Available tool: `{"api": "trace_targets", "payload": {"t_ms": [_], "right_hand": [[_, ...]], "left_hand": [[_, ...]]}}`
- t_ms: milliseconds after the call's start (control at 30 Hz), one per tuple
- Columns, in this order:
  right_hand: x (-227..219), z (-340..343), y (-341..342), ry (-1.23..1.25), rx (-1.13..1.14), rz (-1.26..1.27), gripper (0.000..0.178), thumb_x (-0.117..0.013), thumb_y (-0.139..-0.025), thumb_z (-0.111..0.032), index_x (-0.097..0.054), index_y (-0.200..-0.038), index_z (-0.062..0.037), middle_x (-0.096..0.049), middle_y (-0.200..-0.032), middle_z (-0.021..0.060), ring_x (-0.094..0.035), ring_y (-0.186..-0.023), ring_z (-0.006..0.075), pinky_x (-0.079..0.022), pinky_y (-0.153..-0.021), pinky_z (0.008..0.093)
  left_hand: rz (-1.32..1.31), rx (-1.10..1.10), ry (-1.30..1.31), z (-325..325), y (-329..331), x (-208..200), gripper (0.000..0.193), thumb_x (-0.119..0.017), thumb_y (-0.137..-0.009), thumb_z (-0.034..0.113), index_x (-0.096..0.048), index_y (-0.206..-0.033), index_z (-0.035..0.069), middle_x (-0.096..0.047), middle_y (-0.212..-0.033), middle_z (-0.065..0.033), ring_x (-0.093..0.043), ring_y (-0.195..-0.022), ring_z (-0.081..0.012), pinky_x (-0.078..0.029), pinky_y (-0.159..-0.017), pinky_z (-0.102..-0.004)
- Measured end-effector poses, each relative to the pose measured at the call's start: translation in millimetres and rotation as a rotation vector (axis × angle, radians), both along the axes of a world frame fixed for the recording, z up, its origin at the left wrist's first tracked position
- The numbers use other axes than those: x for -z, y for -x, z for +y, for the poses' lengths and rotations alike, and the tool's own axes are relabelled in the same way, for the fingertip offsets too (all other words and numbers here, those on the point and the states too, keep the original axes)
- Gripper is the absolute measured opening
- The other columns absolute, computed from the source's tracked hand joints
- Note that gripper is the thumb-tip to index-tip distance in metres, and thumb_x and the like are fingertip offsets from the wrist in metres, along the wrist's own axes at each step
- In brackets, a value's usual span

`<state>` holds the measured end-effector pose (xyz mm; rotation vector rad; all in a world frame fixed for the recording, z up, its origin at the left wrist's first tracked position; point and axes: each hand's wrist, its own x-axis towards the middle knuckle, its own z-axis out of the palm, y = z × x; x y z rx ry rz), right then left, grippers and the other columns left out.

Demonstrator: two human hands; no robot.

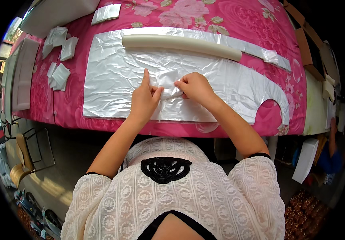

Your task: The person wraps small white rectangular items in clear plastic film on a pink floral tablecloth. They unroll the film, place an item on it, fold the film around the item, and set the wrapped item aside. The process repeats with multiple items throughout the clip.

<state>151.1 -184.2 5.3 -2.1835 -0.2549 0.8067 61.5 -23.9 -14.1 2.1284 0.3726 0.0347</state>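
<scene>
A small folded white plastic bag (pixel 167 82) lies on a large flat white plastic bag with a curved cutout at its right end (pixel 112 88). At its left edge, my left hand (pixel 143 98) grips it between thumb and curled fingers, with the index finger stretched out away from me. My right hand (pixel 197 88) pinches the right side of the folded bag, the fingertips partly hidden. Beyond both hands, a long cream-coloured tube (pixel 180 43) rests across the flat bag.
Several folded white bags (pixel 61 76) lie at the left, with another small stack (pixel 106 14) farther back. A pink flowered cloth (pixel 244 20) covers the table. Cardboard boxes (pixel 310 52) stand at the right edge. A chair (pixel 22 154) is on the floor at the left. Another person (pixel 332 156) is at the far right.
</scene>
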Motion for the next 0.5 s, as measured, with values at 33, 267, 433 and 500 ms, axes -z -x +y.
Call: {"api": "trace_targets", "payload": {"t_ms": [33, 267, 433, 500], "right_hand": [[0, 0, -2, 0.0, -0.007, 0.019, 0.026, -0.061, -0.082, -0.024, -0.068, -0.075, 0.0002, -0.062, -0.056, 0.0101, -0.062, -0.051, 0.0176, -0.048, -0.056, 0.0305], [2, -2, -16, 0.027, -0.031, 0.158, 0.033, -0.061, -0.084, -0.027, -0.064, -0.065, -0.0006, -0.062, -0.055, 0.0081, -0.062, -0.048, 0.0156, -0.048, -0.051, 0.0279], [-1, 1, -17, -0.003, -0.052, 0.153, 0.032, -0.063, -0.084, -0.025, -0.063, -0.067, 0.0026, -0.06, -0.056, 0.0085, -0.059, -0.049, 0.0131, -0.047, -0.048, 0.0266], [3, -1, -15, -0.009, -0.046, 0.135, 0.032, -0.063, -0.084, -0.025, -0.063, -0.068, 0.0028, -0.06, -0.057, 0.0088, -0.059, -0.049, 0.0134, -0.047, -0.048, 0.0268]], "left_hand": [[0.012, -0.009, 0.028, 1, -1, 0, 0.072, -0.065, -0.082, 0.014, -0.025, -0.138, -0.008, -0.065, -0.075, -0.0105, -0.064, -0.063, -0.0198, -0.049, -0.059, -0.0289], [-0.345, 0.234, -0.438, 0, 8, -13, 0.072, -0.063, -0.08, 0.01, -0.024, -0.138, -0.007, -0.052, -0.121, -0.0183, -0.058, -0.1, -0.0276, -0.048, -0.081, -0.035], [-0.308, 0.391, -0.581, -25, 0, 9, 0.078, -0.061, -0.08, 0.033, -0.027, -0.137, -0.008, -0.03, -0.142, -0.0237, -0.027, -0.134, -0.0359, -0.023, -0.108, -0.0478], [-0.264, 0.369, -0.639, -28, -4, 21, 0.083, -0.059, -0.08, 0.039, -0.023, -0.139, -0.008, -0.025, -0.145, -0.0235, -0.023, -0.136, -0.035, -0.02, -0.11, -0.0468]]}}
